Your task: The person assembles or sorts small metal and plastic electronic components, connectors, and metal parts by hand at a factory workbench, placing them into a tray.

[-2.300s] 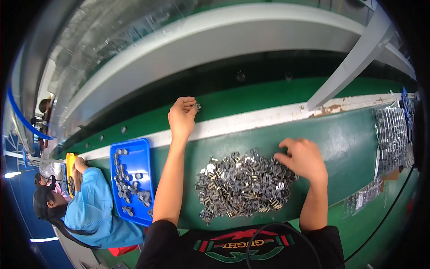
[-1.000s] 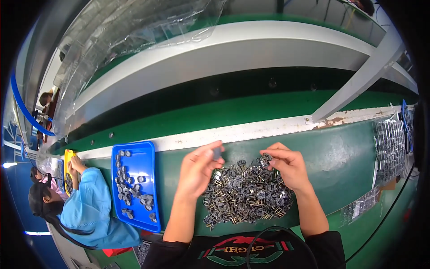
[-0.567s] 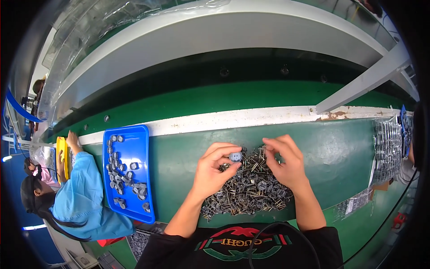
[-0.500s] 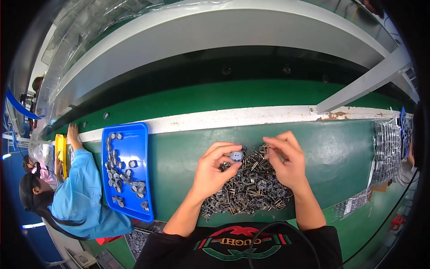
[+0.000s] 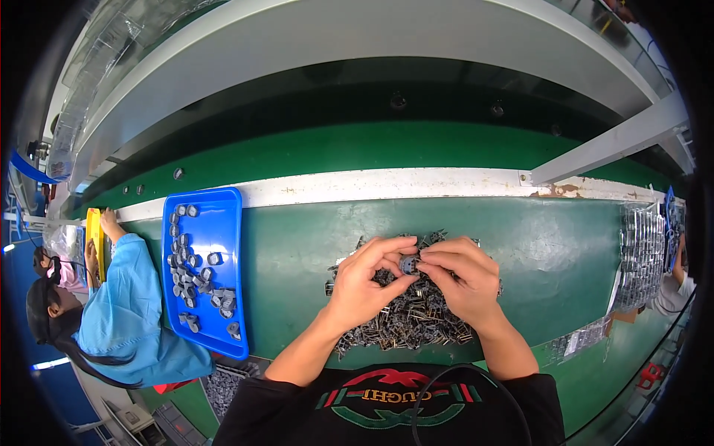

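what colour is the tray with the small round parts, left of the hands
Bright blue; the tray shows clearly in the head view, left of the left hand.

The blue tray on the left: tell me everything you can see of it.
The blue tray is a shallow rectangular plastic-looking tray with a raised rim, lying flat on the green bench, long side running away from the person. It holds a loose scatter of small grey round parts, mostly along its left half. Neither hand touches it; a co-worker's blue sleeve lies just beside it.
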